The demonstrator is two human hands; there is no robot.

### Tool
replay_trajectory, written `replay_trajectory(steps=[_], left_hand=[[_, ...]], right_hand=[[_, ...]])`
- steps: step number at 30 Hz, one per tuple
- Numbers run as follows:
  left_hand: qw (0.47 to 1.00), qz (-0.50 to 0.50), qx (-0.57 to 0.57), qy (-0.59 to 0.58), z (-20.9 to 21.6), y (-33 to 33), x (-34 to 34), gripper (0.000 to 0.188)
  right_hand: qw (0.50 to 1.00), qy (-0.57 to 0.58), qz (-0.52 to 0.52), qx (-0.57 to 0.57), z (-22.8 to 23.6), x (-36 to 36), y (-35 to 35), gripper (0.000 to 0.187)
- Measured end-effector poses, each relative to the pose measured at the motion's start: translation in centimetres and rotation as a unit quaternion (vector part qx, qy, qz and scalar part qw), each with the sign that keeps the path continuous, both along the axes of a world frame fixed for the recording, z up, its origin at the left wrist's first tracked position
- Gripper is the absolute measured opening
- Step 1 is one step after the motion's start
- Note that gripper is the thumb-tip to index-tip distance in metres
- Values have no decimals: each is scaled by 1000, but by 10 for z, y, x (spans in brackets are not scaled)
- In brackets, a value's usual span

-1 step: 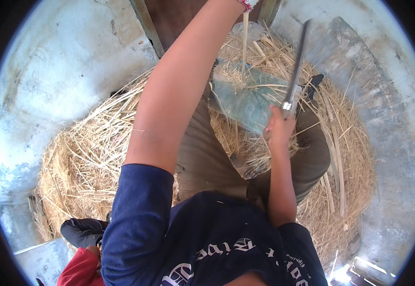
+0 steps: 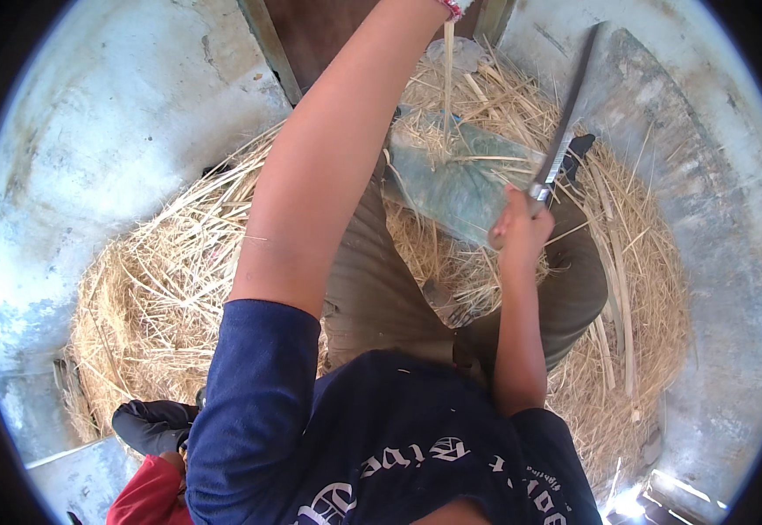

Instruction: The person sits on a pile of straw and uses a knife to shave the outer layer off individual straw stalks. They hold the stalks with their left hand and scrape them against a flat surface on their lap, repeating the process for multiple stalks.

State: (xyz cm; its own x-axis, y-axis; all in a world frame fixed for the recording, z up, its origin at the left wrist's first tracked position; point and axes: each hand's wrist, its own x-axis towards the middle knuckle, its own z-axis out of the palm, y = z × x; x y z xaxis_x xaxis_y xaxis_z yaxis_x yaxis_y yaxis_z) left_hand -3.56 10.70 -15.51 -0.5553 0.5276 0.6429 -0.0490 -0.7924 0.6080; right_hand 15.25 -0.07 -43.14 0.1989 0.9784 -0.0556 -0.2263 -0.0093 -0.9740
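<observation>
A long knife with a narrow dark blade and a metal collar is in my right hand, fingers wrapped round its handle, blade pointing up and tilted right. My left arm stretches to the top edge, where only a red-and-white cuff at the wrist shows; the fingers are out of frame. Below that cuff a thin pale strip, like split bamboo, hangs down to a greenish sheet lying over my lap. Shavings lie on the sheet. The blade is apart from the strip.
Straw-like shavings heap round my brown-trousered legs. Worn pale walls stand left and right. At lower left are another person's red clothing and a dark shoe. Longer strips lie on the right.
My right hand and the knife have moved slightly right, with the blade tip swung further right, away from the strip. My left arm is nearly still.
</observation>
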Motion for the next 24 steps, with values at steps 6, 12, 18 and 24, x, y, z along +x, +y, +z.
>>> replay_trajectory(steps=[6,12,18,24], left_hand=[[991,135,13,4,-10,7,-7,53],[992,128,11,-22,-10,6,-2,50],[991,118,10,-57,-18,8,-22,48],[986,158,45,-32,-21,26,-28,49]], right_hand=[[954,103,-41,279,83,-6,-5,24],[992,97,-7,79,-62,-55,-8,22],[909,-343,110,-210,-145,-20,-16,11],[989,-109,27,-98,-5,-19,-9,20]])
